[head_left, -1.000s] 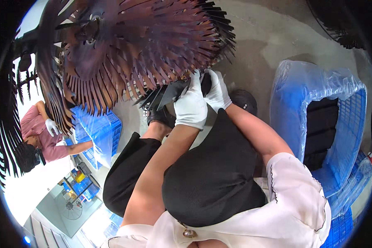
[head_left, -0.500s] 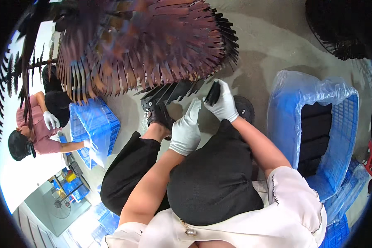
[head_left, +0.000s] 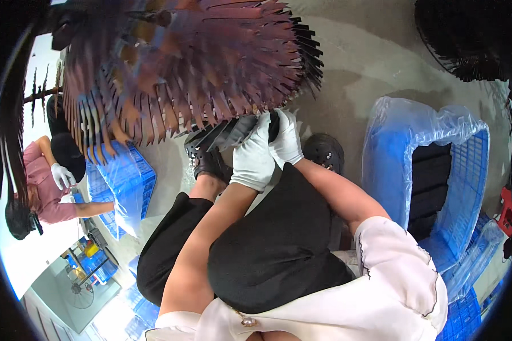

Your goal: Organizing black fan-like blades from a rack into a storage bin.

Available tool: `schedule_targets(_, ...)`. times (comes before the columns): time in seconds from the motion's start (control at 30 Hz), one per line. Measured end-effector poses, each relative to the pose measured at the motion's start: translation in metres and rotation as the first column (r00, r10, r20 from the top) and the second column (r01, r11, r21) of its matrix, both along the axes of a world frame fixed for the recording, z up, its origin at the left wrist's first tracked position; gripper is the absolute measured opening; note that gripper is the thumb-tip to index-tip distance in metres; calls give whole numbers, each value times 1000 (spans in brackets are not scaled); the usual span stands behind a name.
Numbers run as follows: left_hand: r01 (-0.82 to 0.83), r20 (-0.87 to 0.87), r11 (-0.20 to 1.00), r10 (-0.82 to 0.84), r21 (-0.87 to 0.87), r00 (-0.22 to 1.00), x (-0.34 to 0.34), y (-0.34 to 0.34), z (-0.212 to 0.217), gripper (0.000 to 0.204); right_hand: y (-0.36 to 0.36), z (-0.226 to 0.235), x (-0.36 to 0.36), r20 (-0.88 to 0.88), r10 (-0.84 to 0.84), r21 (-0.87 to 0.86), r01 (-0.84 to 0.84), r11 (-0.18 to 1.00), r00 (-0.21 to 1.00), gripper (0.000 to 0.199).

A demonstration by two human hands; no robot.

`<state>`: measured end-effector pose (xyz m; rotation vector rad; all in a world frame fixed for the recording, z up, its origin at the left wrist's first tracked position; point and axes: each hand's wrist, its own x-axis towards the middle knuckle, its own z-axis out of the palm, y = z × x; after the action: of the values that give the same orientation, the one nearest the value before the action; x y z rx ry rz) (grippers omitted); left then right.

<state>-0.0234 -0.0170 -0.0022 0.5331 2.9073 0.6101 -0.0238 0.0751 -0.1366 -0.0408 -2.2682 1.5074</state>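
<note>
My white-gloved right hand (head_left: 285,141) is closed around a small bundle of flat black pieces (head_left: 274,126). My left hand (head_left: 252,160), also in a white glove, meets it from the left, its fingers pressed to the same bundle; their tips are partly hidden. Both hands are just under the lower edge of a large rack (head_left: 188,68) hung densely with thin brownish-purple strips. Darker, flat blades (head_left: 227,133) stick out of the rack's underside beside my left hand.
At right stands a blue crate (head_left: 478,170) lined with clear plastic, with black blocks (head_left: 429,182) stacked inside. Another plastic-covered blue crate (head_left: 128,176) is at left, where a co-worker in a pink shirt (head_left: 54,193) reaches to it. A second dark rack (head_left: 455,40) stands far right.
My left hand has moved up and closed in on the black pieces, and my right hand has shifted slightly left, so the two now meet. The view has shifted a little.
</note>
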Motion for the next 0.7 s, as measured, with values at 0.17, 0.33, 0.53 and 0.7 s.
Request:
schedule_targets(0.17, -36, 92, 993, 46, -109, 995, -9, 12, 13, 56, -3, 4, 1, 71, -81, 76, 76, 994, 994, 91)
schedule_targets(0.33, 6, -66, 993, -14, -117, 998, -8, 3, 5, 55, 6, 15, 1, 103, -12, 75, 5, 997, 995, 90)
schedule_targets(0.53, -16, 21, 986, 20, -167, 1000, -10, 7, 11, 58, 9, 24, 11, 185, 23, -24, -19, 1000, 982, 84)
schedule_targets(0.7, -53, 220, 961, 115, -270, 969, -10, 11, 16, 69, 9, 26, 14, 295, 38, -132, 2, 991, 955, 85)
